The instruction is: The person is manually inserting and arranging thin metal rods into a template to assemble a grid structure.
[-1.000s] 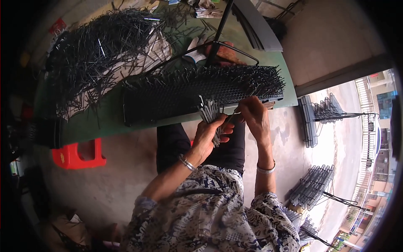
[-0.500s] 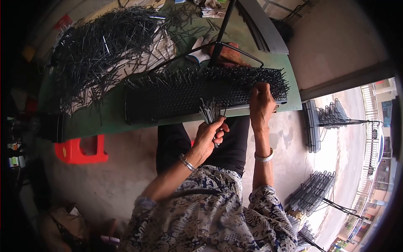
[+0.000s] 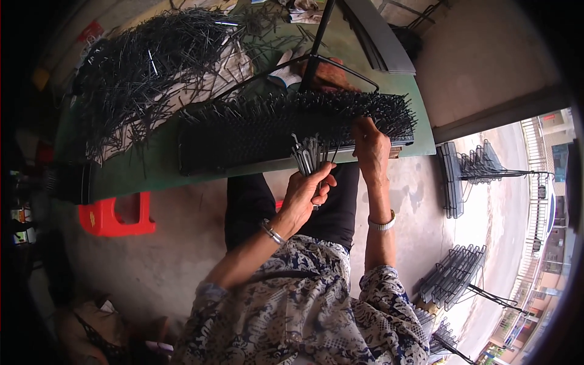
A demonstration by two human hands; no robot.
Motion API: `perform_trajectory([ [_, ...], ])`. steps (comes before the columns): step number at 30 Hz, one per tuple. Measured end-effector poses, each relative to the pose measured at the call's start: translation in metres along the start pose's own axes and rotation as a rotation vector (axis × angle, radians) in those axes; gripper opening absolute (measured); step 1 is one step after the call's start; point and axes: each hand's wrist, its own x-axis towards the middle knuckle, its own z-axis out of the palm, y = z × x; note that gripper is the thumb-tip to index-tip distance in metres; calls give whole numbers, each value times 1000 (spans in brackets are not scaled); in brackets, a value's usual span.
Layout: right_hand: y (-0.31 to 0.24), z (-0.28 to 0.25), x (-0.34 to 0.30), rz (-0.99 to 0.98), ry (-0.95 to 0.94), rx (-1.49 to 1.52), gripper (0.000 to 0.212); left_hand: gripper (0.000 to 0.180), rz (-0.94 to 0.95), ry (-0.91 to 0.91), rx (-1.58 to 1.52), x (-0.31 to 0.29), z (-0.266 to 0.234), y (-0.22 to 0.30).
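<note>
A long dark perforated panel (image 3: 237,146) lies along the near edge of the green table. Thin dark metal rods (image 3: 389,115) stand thickly in it along its far side and at its right end. My left hand (image 3: 307,191), just off the panel's near edge, is closed round a bundle of slim grey metal rods (image 3: 311,152), whose tips fan upward. Over the right part of the panel, beside the standing rods, is my right hand (image 3: 372,149). Its fingers are pinched together on the panel, and whatever they hold is hidden behind them.
Loose dark rods (image 3: 164,67) form a big heap on a pale cloth at the table's (image 3: 131,176) far left. A black metal frame (image 3: 313,67) rises behind the panel, near a white glove (image 3: 285,74). Flat grey sheets (image 3: 380,39) lie far right. A red stool (image 3: 118,214) stands below left.
My right hand has shifted a little left along the panel, its fingers still pinched. My left hand keeps the bundle of rods almost in place.
</note>
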Motion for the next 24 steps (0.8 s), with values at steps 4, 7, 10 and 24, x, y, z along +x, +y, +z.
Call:
perform_trajectory([
  [4,-29,-20,-12,317,-134,320,17,27,28,9,64,-2,-1,3],
  [7,-33,-23,-21,277,-317,524,11,26,24,6,125,-3,1,4],
  [10,-32,-33,-25,288,-293,632,10,27,10,13,105,0,1,1],
  [24,-1,-4,4,-60,302,19,4,24,-3,36,-18,11,-11,-7],
])
